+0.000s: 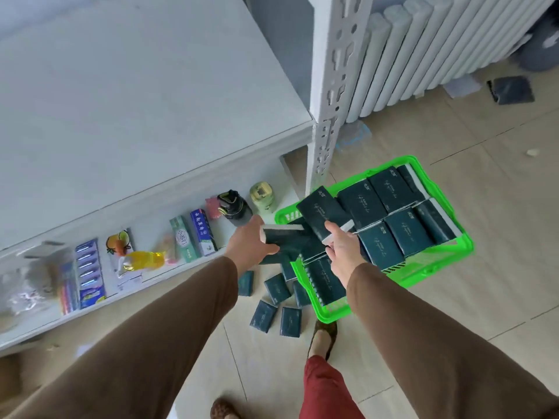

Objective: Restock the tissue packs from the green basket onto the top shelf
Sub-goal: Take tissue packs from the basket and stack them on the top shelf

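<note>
Gripping dark flat rectangular packs, left hand (251, 240) and right hand (341, 246) hide the green slatted basket's (423, 267) left end; other packs (393, 189) fill it on the floor.

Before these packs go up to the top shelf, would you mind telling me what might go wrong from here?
1. Both hands are full: the left hand and right hand each grip a tissue pack over the green basket, so one could slip.
2. Small loose packs lie on the floor near the person's foot; a step could crush them or cause a trip.
3. The top shelf has no visible lip, so packs set near its edge may slide off.
</note>
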`<move>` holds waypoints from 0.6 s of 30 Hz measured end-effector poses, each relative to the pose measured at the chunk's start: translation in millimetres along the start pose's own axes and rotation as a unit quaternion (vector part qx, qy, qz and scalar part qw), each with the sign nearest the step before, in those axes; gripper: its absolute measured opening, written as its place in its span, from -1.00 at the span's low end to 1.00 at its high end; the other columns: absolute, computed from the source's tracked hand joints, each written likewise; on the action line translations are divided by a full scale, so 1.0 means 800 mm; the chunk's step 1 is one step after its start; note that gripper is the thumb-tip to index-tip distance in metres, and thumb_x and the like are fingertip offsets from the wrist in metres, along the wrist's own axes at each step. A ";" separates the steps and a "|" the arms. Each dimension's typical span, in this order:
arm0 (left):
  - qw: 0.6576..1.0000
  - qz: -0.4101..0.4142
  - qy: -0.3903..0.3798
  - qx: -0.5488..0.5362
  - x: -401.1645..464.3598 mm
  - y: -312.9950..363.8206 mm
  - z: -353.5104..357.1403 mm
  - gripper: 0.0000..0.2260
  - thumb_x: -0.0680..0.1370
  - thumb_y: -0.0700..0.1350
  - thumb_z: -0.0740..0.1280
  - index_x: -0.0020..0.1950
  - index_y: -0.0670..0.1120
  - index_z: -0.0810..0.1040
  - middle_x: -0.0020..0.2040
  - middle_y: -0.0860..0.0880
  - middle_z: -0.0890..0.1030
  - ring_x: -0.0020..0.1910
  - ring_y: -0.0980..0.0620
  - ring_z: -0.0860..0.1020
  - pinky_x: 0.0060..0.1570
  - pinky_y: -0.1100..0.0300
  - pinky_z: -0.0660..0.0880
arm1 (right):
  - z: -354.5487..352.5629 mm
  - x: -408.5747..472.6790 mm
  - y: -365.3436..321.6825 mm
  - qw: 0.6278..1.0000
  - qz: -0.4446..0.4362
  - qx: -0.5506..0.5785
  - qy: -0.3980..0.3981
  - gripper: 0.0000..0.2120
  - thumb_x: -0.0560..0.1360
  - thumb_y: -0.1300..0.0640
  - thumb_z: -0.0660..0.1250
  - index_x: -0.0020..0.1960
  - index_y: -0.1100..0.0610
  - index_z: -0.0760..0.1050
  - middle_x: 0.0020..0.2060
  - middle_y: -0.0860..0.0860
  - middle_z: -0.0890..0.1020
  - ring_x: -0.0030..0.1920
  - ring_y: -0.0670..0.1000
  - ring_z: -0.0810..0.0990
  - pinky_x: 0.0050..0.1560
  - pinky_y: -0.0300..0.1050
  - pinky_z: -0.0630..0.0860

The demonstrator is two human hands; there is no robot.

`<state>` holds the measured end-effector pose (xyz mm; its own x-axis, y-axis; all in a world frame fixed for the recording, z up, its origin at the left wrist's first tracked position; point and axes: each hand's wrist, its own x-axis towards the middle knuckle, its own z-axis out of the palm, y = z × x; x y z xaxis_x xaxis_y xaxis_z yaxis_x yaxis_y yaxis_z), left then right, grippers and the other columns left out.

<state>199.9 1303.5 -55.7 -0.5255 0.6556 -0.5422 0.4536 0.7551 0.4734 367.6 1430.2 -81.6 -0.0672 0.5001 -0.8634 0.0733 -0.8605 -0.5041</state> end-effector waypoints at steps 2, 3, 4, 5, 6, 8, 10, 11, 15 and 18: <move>0.999 -0.005 0.026 -0.027 -0.041 -0.039 -0.036 -0.40 0.41 0.05 0.53 0.34 -0.01 0.33 0.13 -0.11 0.56 -0.01 -0.12 0.56 0.01 -0.01 0.56 | 0.017 -0.048 0.024 0.999 -0.034 -0.001 -0.028 -0.71 0.47 0.07 0.48 0.10 0.12 0.46 -0.17 0.04 0.47 -0.20 -0.04 0.44 -0.05 -0.17 0.44; 0.998 -0.005 0.039 -0.042 -0.064 -0.061 -0.055 -0.41 0.42 0.04 0.52 0.34 0.01 0.33 0.14 -0.09 0.56 -0.01 -0.10 0.56 0.01 -0.01 0.57 | 0.027 -0.074 0.039 0.998 -0.047 0.000 -0.049 -0.69 0.47 0.08 0.48 0.14 0.11 0.47 -0.12 0.04 0.49 -0.14 -0.04 0.48 -0.02 -0.17 0.46; 0.997 -0.005 0.051 -0.059 -0.087 -0.085 -0.073 -0.42 0.43 0.03 0.52 0.34 0.02 0.33 0.14 -0.06 0.55 0.00 -0.08 0.55 -0.01 0.02 0.57 | 0.038 -0.101 0.055 0.996 -0.059 -0.004 -0.068 -0.68 0.46 0.08 0.49 0.14 0.11 0.47 -0.10 0.03 0.49 -0.11 -0.05 0.49 0.01 -0.16 0.48; 0.995 -0.002 0.063 -0.078 -0.113 -0.110 -0.093 -0.43 0.43 0.02 0.52 0.35 0.02 0.34 0.13 -0.04 0.54 0.00 -0.06 0.54 -0.06 0.06 0.56 | 0.050 -0.130 0.072 0.994 -0.072 -0.014 -0.086 -0.72 0.46 0.09 0.49 0.09 0.10 0.47 -0.12 0.02 0.48 -0.13 -0.05 0.49 0.02 -0.16 0.48; 0.993 0.002 0.074 -0.093 -0.139 -0.136 -0.114 -0.45 0.44 0.01 0.52 0.35 0.02 0.36 0.11 -0.02 0.53 -0.01 -0.05 0.53 -0.11 0.11 0.53 | 0.064 -0.161 0.091 0.991 -0.088 -0.025 -0.098 -0.76 0.47 0.12 0.48 0.03 0.10 0.45 -0.17 0.01 0.45 -0.16 -0.05 0.47 0.03 -0.15 0.48; 0.989 0.016 0.110 -0.102 -0.190 -0.192 -0.153 -0.52 0.42 0.01 0.52 0.27 0.01 0.43 0.08 -0.02 0.55 -0.02 -0.03 0.52 -0.18 0.16 0.45 | 0.097 -0.219 0.132 0.983 -0.121 -0.042 -0.131 -0.79 0.49 0.20 0.45 0.01 0.11 0.42 -0.24 0.00 0.45 -0.23 -0.06 0.45 0.07 -0.10 0.46; 0.981 0.015 0.158 -0.112 -0.250 -0.259 -0.196 -0.56 0.41 0.00 0.53 0.22 0.00 0.48 0.10 -0.01 0.51 0.04 -0.03 0.49 -0.11 0.15 0.41 | 0.137 -0.283 0.177 0.966 -0.159 -0.067 -0.191 -0.78 0.51 0.26 0.42 0.06 0.11 0.42 -0.18 0.01 0.53 -0.20 -0.06 0.52 0.05 -0.11 0.47; 0.977 0.014 0.182 -0.115 -0.281 -0.295 -0.218 -0.56 0.40 -0.02 0.54 0.23 -0.01 0.50 0.12 -0.01 0.46 0.09 -0.03 0.46 -0.02 0.13 0.40 | 0.159 -0.314 0.201 0.955 -0.179 -0.080 -0.224 -0.78 0.51 0.28 0.41 0.08 0.11 0.43 -0.13 0.02 0.58 -0.16 -0.04 0.56 0.01 -0.15 0.48; 0.954 0.000 0.276 -0.114 -0.389 -0.424 -0.311 -0.52 0.39 -0.07 0.56 0.28 0.00 0.54 0.12 0.00 0.44 0.09 -0.01 0.45 0.11 0.09 0.42 | 0.259 -0.418 0.269 0.910 -0.225 -0.124 -0.325 -0.70 0.52 0.32 0.38 0.19 0.10 0.47 -0.01 0.00 0.65 -0.04 -0.04 0.61 -0.08 -0.22 0.49; 0.937 -0.017 0.323 -0.133 -0.443 -0.505 -0.380 -0.57 0.41 -0.10 0.53 0.25 -0.02 0.53 0.10 0.02 0.48 0.06 -0.01 0.49 0.04 0.11 0.41 | 0.341 -0.469 0.305 0.883 -0.257 -0.156 -0.360 -0.69 0.51 0.34 0.39 0.22 0.18 0.47 -0.03 0.02 0.67 -0.09 -0.08 0.66 -0.15 -0.18 0.55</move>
<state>-15.8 764.9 156.2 -0.9013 0.4280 -0.0671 0.2789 0.6917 0.6662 139.3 1006.0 125.3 -0.7778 0.5296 -0.3385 0.1117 -0.4135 -0.9036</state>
